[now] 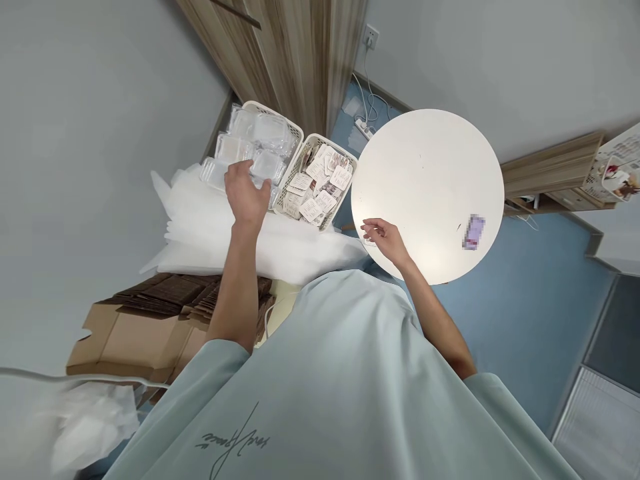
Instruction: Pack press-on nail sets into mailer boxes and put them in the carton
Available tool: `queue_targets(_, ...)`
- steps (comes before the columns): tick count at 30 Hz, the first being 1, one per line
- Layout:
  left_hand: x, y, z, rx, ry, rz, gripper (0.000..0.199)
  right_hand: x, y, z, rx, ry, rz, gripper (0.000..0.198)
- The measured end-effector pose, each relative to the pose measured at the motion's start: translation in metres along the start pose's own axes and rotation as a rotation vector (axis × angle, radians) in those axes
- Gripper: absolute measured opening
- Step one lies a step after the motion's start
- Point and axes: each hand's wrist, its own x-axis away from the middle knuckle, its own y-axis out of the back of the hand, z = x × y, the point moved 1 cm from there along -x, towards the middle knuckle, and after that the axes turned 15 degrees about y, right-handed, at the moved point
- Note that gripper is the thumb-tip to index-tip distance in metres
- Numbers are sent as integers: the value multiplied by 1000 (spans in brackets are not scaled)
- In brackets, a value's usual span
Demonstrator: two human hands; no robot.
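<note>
My left hand [247, 193] is over the clear plastic boxes [270, 163], its thumb and fingers apart. The boxes lie heaped in and beside a white lattice basket [295, 127]; whether my fingertips touch one is hard to see. At the near left edge of the round white table [430, 173] is my right hand [386, 241], palm down with loosely stretched fingers. A small pale flat piece [369, 242] shows partly beneath those fingers, and its kind is not clear.
A second white basket [313, 137] holds many small printed cards [320, 187]. White foam sheeting [210, 227] lies below the baskets, with folded cardboard boxes [135, 333] nearer me. A blurred purple item [473, 232] rests on the table. Cables and a power strip [363, 129] lie behind.
</note>
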Motion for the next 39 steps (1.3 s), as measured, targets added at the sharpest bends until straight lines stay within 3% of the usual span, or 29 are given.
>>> queue_targets(5,36,-15,-5,-61,-34,-9,44,5,2,-8,-8,-23,3,50)
queue_targets(10,83,-23,18,-122,1,0,27,9,1,-12,-22,-25,38,46)
queue_targets(12,103,-27,35,-206,87,23,33,10,0,-14,-19,-28,57,43)
queue_targets(16,137,-39,63,-348,307,47,69,13,-5,-18,-22,-38,95,39)
queue_targets(19,152,-49,74,-382,350,70,79,16,-9,-19,-30,-39,123,38)
queue_targets(23,159,-57,83,-385,330,40,56,21,-9,-20,-23,-20,141,37)
queue_targets(25,159,-57,86,-390,297,67,37,24,-7,-21,-22,-9,149,37)
queue_targets(27,158,-54,87,-423,262,120,30,28,-4,-24,-25,1,154,37)
queue_targets(32,167,-34,58,-424,125,141,29,35,6,-31,-47,29,176,42)
queue_targets(36,192,-22,-4,-282,-139,159,26,32,22,-26,-95,71,159,54)
queue_targets(39,216,-29,-56,-223,-275,159,25,28,45,-16,-198,49,143,71)
